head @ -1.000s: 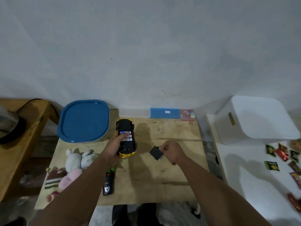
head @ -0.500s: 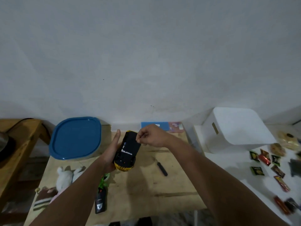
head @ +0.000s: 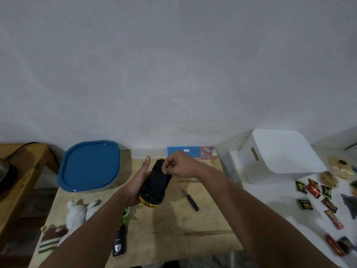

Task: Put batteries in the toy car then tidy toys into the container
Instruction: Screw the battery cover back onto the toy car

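My left hand (head: 139, 180) cradles a yellow toy car (head: 154, 185) upside down above the wooden table (head: 173, 229), its black underside facing up. My right hand (head: 179, 165) is over the far end of that underside, fingertips pinched and pressing on it where the black battery cover sits. A small black screwdriver (head: 190, 199) lies on the table right of the car. A container with a blue lid (head: 88, 166) stands at the back left. A white plush rabbit (head: 81, 210) and a brown plush toy (head: 51, 238) lie at the front left.
A black remote control (head: 119, 242) lies near the front edge, with a green toy part (head: 125, 215) above it. A white bin (head: 280, 153) and several snack packets (head: 316, 192) occupy the white surface on the right. A blue box (head: 183, 151) leans against the wall.
The car was lifted off the table in my left hand. My right hand carried the black battery cover from the table onto the car's underside. The camera tilted.
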A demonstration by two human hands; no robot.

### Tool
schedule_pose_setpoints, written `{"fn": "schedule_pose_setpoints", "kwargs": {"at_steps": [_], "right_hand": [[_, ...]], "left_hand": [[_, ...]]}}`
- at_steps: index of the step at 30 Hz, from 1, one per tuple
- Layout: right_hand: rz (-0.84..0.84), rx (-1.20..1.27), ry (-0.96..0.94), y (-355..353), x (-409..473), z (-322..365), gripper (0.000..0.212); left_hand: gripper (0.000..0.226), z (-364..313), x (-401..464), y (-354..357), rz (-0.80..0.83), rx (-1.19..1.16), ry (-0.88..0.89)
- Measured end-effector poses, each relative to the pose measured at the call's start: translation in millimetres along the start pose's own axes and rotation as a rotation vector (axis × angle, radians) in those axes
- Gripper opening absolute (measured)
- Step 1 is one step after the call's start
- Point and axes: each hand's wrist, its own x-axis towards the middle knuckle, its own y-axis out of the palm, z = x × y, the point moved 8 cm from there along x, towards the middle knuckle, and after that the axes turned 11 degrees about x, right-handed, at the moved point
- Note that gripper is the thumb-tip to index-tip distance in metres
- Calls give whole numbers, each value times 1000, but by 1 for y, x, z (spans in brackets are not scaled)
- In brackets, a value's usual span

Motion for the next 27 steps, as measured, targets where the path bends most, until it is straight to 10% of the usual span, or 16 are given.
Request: {"fn": "schedule_pose_setpoints", "kwargs": {"at_steps": [27], "right_hand": [[-56, 122, 22, -11, -7, 6, 6]], "left_hand": [[93, -13, -1, 5, 41, -28, 56]]}}
